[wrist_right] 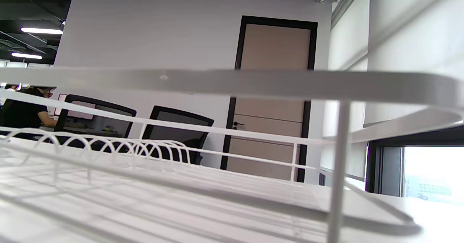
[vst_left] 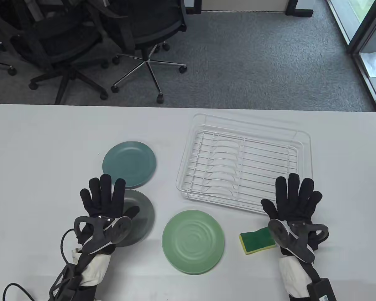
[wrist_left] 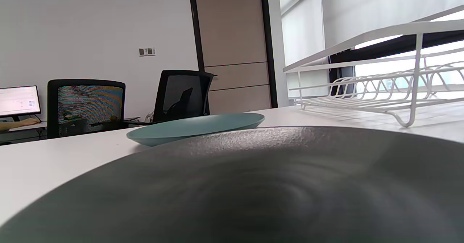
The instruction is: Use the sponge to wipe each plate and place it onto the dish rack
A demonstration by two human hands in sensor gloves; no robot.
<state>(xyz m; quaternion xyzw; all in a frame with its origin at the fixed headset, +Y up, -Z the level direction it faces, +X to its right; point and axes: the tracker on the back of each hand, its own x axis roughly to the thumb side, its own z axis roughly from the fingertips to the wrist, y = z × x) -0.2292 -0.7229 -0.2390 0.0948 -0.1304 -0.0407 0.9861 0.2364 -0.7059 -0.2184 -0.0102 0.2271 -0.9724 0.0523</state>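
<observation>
Three plates lie on the white table: a teal plate (vst_left: pixel 129 163) (wrist_left: pixel 195 127), a dark grey plate (vst_left: pixel 141 216) (wrist_left: pixel 253 185) in front of it, and a light green plate (vst_left: pixel 192 241) at front centre. A white wire dish rack (vst_left: pixel 244 161) (wrist_left: pixel 380 90) (wrist_right: pixel 217 134) stands at the right with nothing in it. A green and yellow sponge (vst_left: pixel 257 240) lies in front of the rack. My left hand (vst_left: pixel 105 196) lies flat with straight spread fingers over the grey plate's left side. My right hand (vst_left: pixel 293 197) lies flat, fingers spread, at the rack's front right corner, right of the sponge.
The table's far edge (vst_left: pixel 188 106) gives onto grey carpet with black office chairs (vst_left: pixel 144 37). A cable (vst_left: pixel 62 247) trails from my left wrist. In the right wrist view a person sits at a desk far left, behind the rack wires.
</observation>
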